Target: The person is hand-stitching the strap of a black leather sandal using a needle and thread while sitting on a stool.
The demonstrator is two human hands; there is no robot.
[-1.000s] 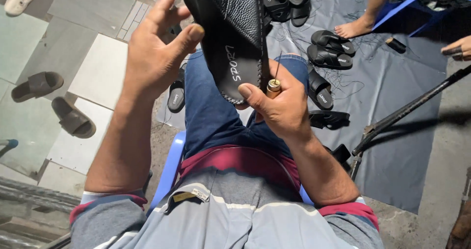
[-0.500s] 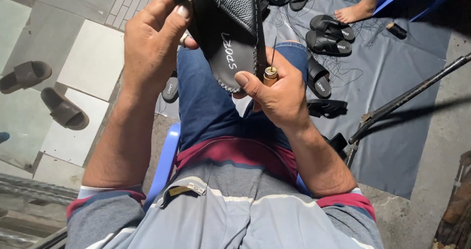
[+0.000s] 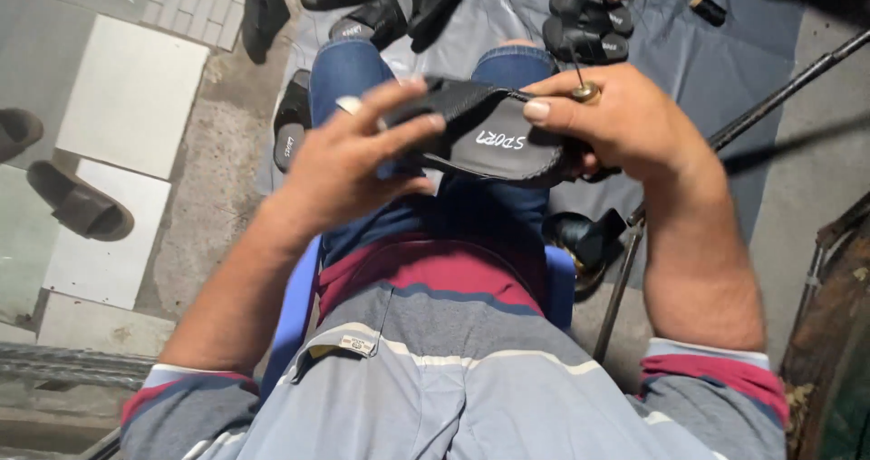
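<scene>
Sandal's come down from up near the camera and now lies flat over the knees, sole facing up. Looks like the sole side is getting worked on. Left hand (image 3: 349,165) has its grip curled around one end of the black sandal (image 3: 480,134); right hand (image 3: 625,120) pins the other end while pinching a small brass-capped awl (image 3: 584,88). Black sole, pale lettering, pebbled strap underneath.

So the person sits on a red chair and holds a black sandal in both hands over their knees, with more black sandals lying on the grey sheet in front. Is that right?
Not quite: the chair is blue, as the head view shows beside the person's hips. The rest holds: the left hand and right hand hold a black sandal over the knees, and more black sandals lie on the grey sheet.
</scene>
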